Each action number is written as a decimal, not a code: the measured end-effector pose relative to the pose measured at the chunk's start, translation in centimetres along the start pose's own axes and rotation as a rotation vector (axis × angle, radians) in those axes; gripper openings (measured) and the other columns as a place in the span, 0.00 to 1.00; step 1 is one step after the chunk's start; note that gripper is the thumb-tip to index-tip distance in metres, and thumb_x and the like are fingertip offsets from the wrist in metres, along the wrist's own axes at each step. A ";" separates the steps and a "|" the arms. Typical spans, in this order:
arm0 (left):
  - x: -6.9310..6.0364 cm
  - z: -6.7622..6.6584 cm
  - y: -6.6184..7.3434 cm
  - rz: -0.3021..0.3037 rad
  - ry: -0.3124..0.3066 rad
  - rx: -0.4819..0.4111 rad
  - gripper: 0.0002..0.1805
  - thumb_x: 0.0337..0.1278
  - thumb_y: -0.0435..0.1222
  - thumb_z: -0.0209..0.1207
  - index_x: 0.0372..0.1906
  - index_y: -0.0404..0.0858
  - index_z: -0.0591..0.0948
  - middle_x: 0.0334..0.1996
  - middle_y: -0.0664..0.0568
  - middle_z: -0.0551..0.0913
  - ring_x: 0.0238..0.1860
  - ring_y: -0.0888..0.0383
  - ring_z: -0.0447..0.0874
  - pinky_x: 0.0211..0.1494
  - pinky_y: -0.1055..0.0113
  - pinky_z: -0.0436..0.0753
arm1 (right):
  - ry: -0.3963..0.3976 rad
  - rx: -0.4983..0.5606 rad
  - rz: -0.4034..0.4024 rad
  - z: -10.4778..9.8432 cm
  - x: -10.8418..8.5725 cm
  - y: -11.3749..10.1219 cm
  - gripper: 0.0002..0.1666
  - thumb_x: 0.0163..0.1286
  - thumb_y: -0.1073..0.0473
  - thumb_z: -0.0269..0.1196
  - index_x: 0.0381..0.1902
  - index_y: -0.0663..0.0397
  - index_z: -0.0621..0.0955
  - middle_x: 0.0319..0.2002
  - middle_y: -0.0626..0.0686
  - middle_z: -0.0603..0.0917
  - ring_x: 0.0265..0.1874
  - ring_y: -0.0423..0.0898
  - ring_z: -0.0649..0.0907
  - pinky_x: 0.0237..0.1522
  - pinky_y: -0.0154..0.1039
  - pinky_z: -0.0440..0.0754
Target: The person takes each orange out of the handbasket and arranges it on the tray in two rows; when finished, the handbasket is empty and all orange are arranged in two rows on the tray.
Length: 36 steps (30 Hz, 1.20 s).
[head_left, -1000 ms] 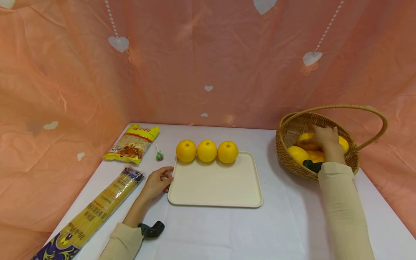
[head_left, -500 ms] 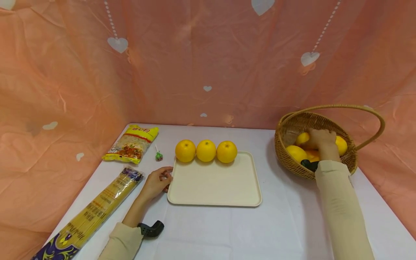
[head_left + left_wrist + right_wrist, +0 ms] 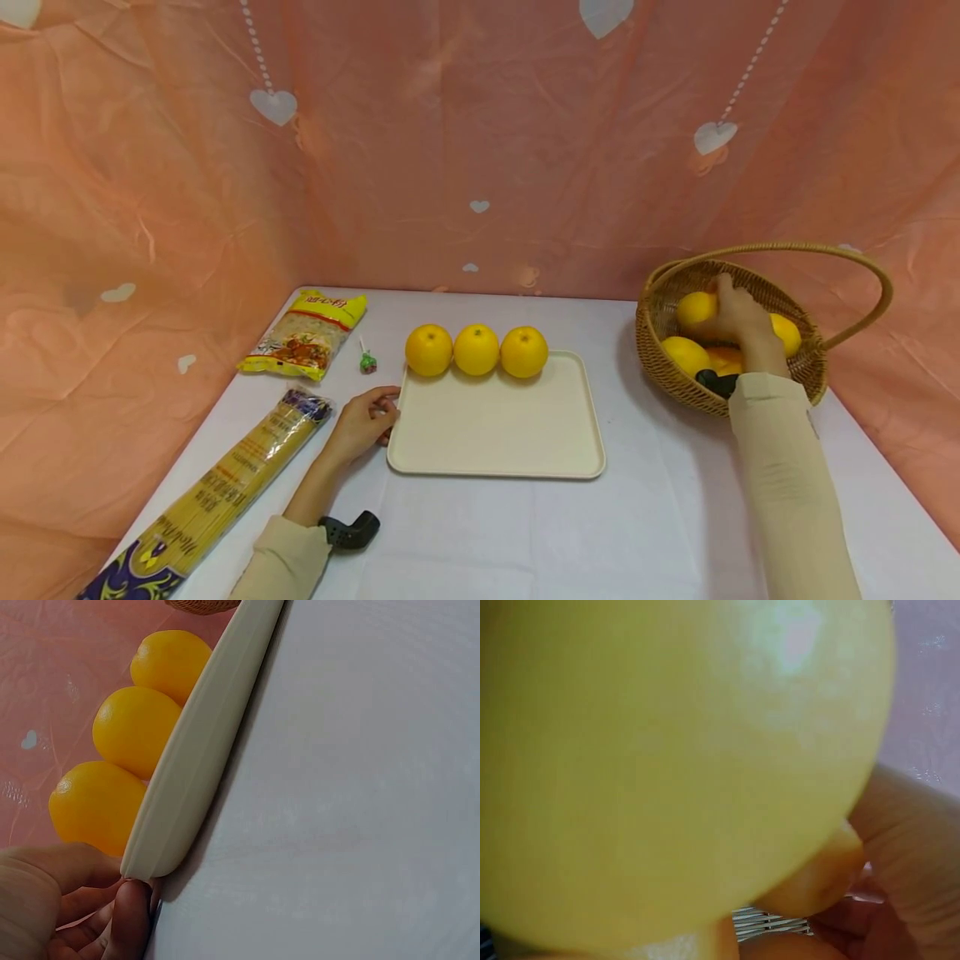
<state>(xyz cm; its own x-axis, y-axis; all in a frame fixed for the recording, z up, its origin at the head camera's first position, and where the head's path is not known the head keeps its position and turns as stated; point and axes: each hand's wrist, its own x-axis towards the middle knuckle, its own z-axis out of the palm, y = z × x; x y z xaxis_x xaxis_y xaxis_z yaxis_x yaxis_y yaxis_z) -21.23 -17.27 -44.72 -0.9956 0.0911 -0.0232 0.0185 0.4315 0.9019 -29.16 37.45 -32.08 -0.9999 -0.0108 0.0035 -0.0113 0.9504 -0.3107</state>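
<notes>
Head view: right hand on an orange inside the basket

I read the right hand (image 3: 742,323) as gripping the rear orange (image 3: 694,309) from its right side, within the basket (image 3: 649,354); much of that hold is hidden, even from the right wrist camera. The left hand (image 3: 362,423) lightly pinches the left rim of the tray (image 3: 495,425), where 3 oranges (image 3: 476,350) stand in a row along the far edge.

I'd expect the rear orange to be firm, fairly weighty for its size, smooth enough to slip a little and quick to roll. Ordinary pressure should not hurt it. I'd take it round its widest part, thumb opposite the fingers, rather than by the top.

Room is tight in there: a front orange (image 3: 685,357) and a right-side orange (image 3: 785,335) sit near, and the handle (image 3: 787,247) arches over the far side. To me, the near-left rim looks like the easiest way out. Between basket and tray I have a stretch of white tablecloth (image 3: 637,458), and the tray's near part offers open room inside a low lip that might check a roll.
</notes>
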 end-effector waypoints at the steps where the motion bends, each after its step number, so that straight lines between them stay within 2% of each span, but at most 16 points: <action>1: 0.0 0.0 0.0 -0.001 0.001 -0.002 0.21 0.55 0.26 0.55 0.56 0.29 0.74 0.30 0.46 0.75 0.19 0.61 0.74 0.20 0.70 0.79 | 0.008 0.026 -0.002 0.0 0.0 0.0 0.49 0.54 0.43 0.67 0.59 0.65 0.54 0.47 0.75 0.64 0.38 0.67 0.71 0.34 0.58 0.71; 6: 0.1 0.0 -0.1 0.007 0.000 0.003 0.21 0.55 0.26 0.55 0.56 0.29 0.74 0.30 0.46 0.75 0.19 0.61 0.74 0.20 0.70 0.79 | 0.081 0.168 -0.038 0.2 0.2 -0.1 0.49 0.54 0.48 0.67 0.60 0.70 0.53 0.52 0.77 0.59 0.42 0.68 0.67 0.41 0.63 0.69; 10: 0.1 0.0 -0.1 0.009 0.003 0.009 0.21 0.55 0.26 0.55 0.56 0.30 0.74 0.30 0.46 0.75 0.20 0.60 0.74 0.20 0.70 0.79 | 0.131 0.214 -0.073 0.2 0.4 -0.2 0.54 0.53 0.51 0.67 0.66 0.71 0.50 0.57 0.79 0.56 0.49 0.72 0.64 0.47 0.67 0.65; 13: 0.1 0.0 0.0 0.002 0.005 0.010 0.21 0.55 0.26 0.55 0.56 0.30 0.74 0.30 0.46 0.75 0.20 0.59 0.74 0.20 0.70 0.79 | 0.111 0.242 -0.069 0.0 0.2 -0.4 0.55 0.54 0.52 0.66 0.68 0.70 0.49 0.58 0.79 0.52 0.49 0.72 0.62 0.47 0.67 0.66; 18: 0.1 0.0 0.0 -0.012 -0.006 0.005 0.22 0.56 0.26 0.55 0.57 0.30 0.73 0.31 0.45 0.75 0.21 0.59 0.75 0.21 0.70 0.80 | 0.062 0.325 -0.033 -0.4 -0.2 -0.5 0.50 0.58 0.53 0.65 0.68 0.70 0.52 0.57 0.76 0.50 0.47 0.68 0.63 0.44 0.63 0.70; 22: 0.1 0.0 0.0 -0.012 -0.004 0.007 0.21 0.56 0.26 0.55 0.57 0.30 0.73 0.31 0.46 0.75 0.21 0.60 0.74 0.20 0.70 0.79 | 0.086 0.376 -0.058 -0.7 -0.3 -0.4 0.49 0.60 0.56 0.64 0.70 0.68 0.51 0.62 0.76 0.52 0.53 0.71 0.63 0.50 0.66 0.67; 27: 0.0 0.0 0.0 0.004 -0.002 0.006 0.21 0.55 0.25 0.55 0.56 0.29 0.74 0.30 0.45 0.75 0.20 0.60 0.74 0.20 0.70 0.79 | 0.082 0.436 -0.052 -1.0 -0.9 -0.5 0.52 0.61 0.55 0.64 0.72 0.63 0.47 0.65 0.73 0.55 0.56 0.70 0.63 0.55 0.66 0.64; 33: 0.1 0.0 0.0 0.015 0.000 -0.004 0.21 0.55 0.25 0.55 0.56 0.29 0.74 0.30 0.45 0.75 0.20 0.60 0.74 0.20 0.70 0.79 | 0.031 0.493 -0.050 -0.9 -1.3 -0.7 0.54 0.62 0.55 0.63 0.69 0.69 0.41 0.64 0.76 0.51 0.57 0.70 0.62 0.56 0.64 0.63; 36: 0.0 0.0 0.0 0.015 -0.001 -0.006 0.21 0.55 0.25 0.55 0.56 0.29 0.74 0.30 0.45 0.75 0.20 0.60 0.74 0.19 0.70 0.79 | 0.019 0.507 -0.071 -0.8 -1.6 -0.8 0.53 0.63 0.57 0.63 0.69 0.67 0.40 0.63 0.75 0.51 0.55 0.68 0.64 0.53 0.56 0.69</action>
<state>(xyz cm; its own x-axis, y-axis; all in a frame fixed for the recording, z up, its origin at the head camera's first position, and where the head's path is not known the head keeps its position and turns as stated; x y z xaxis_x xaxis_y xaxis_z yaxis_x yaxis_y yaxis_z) -21.22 -17.27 -44.69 -0.9951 0.0984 -0.0100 0.0329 0.4244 0.9049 -27.58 36.91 -31.08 -0.9966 -0.0599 0.0569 -0.0824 0.6775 -0.7309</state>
